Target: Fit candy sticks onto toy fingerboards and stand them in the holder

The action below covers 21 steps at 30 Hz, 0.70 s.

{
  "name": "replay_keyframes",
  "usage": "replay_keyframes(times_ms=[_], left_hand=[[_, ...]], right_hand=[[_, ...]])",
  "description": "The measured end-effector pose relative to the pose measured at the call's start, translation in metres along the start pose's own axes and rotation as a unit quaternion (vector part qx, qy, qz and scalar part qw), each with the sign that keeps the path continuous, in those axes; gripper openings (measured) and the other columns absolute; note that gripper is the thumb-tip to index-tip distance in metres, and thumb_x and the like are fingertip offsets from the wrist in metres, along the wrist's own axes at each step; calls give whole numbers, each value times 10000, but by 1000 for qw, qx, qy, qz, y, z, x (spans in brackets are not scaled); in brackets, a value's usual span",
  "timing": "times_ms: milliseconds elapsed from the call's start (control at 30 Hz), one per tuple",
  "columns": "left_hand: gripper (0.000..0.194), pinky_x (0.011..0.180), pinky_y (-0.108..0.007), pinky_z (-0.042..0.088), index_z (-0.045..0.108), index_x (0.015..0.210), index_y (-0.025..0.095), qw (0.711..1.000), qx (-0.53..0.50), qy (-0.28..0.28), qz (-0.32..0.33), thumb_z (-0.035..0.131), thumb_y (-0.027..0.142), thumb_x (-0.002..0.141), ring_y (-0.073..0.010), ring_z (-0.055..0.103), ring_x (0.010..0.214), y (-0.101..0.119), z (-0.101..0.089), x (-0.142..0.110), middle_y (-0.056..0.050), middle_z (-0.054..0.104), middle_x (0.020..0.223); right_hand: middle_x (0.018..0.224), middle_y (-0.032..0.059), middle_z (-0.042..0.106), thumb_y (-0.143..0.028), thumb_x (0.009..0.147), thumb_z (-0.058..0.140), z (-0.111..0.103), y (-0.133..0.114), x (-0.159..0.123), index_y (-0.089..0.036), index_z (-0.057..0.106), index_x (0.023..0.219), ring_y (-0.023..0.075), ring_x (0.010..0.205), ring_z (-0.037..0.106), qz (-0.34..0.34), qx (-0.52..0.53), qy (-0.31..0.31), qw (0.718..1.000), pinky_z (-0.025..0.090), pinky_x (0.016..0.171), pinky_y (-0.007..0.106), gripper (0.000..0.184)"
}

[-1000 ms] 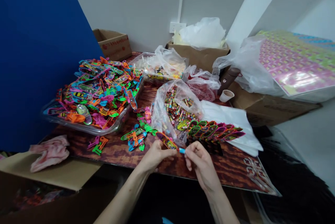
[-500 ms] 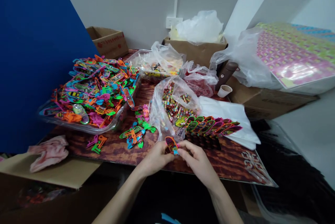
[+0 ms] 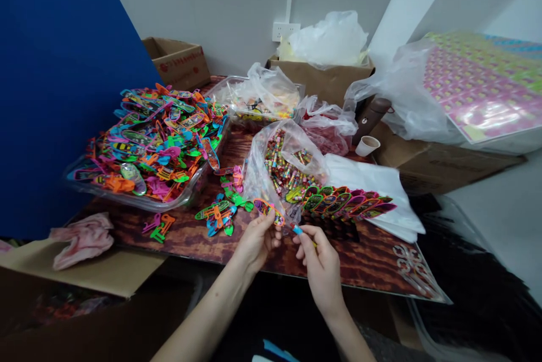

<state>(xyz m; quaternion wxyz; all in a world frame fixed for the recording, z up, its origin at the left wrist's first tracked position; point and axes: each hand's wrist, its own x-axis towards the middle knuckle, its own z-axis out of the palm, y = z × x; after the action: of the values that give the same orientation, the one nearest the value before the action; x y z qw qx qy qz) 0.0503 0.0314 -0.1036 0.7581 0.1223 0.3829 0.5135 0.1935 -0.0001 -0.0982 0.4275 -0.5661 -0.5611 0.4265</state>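
My left hand pinches a small toy skateboard with a colourful printed deck, held over the table's front edge. My right hand is closed on a tiny blue-tipped piece just right of the board. Behind my hands a clear bag of small sweets lies open. A row of overlapping finished skateboards lies on white bags to the right. A clear tray heaped with bright skateboard parts sits at the left.
Loose parts lie on the wood-patterned table. A pink cloth rests on a cardboard flap at the left. Boxes, plastic bags, a paper cup and patterned sheets crowd the back and right. A blue board stands at the left.
Half a second ago both hands were pressed together round the skateboard. They have since drawn apart, with the board in the left and the blue-tipped piece in the right.
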Motion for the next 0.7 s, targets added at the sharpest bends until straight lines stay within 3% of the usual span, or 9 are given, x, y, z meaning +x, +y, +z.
replay_keyframes(times_ms=[333, 533, 600, 700], left_hand=[[353, 396, -137, 419, 583, 709, 106, 1000, -7, -7, 7, 787, 393, 690, -53, 520, 465, -4, 5, -1, 18, 568, 583], [376, 399, -150, 428, 607, 670, 98, 998, 52, -15, 41, 778, 432, 680, -53, 509, 424, -3, 8, -2, 7, 586, 549], [393, 398, -158, 436, 618, 654, 87, 996, 77, -10, 44, 785, 442, 662, -58, 512, 418, -3, 9, -2, -1, 588, 533], [407, 391, -170, 442, 614, 636, 90, 993, 103, 8, 48, 795, 454, 633, -67, 517, 415, -3, 8, -2, -2, 590, 531]], right_hand=[[879, 49, 634, -327, 967, 413, 2, -3, -2, -226, 569, 1037, 184, 762, 602, -74, -85, 3, 994, 438, 678, 283, 200], [896, 90, 628, -280, 960, 395, 3, -6, -5, -204, 581, 996, 222, 820, 602, -158, -189, 35, 969, 416, 737, 326, 204], [872, 84, 630, -307, 957, 403, 5, -6, -6, -205, 581, 960, 218, 789, 596, -126, -168, 40, 977, 408, 708, 320, 206], [777, 40, 603, -388, 949, 426, 9, -2, -4, -210, 556, 892, 170, 677, 562, -7, -11, -1, 1000, 392, 602, 271, 228]])
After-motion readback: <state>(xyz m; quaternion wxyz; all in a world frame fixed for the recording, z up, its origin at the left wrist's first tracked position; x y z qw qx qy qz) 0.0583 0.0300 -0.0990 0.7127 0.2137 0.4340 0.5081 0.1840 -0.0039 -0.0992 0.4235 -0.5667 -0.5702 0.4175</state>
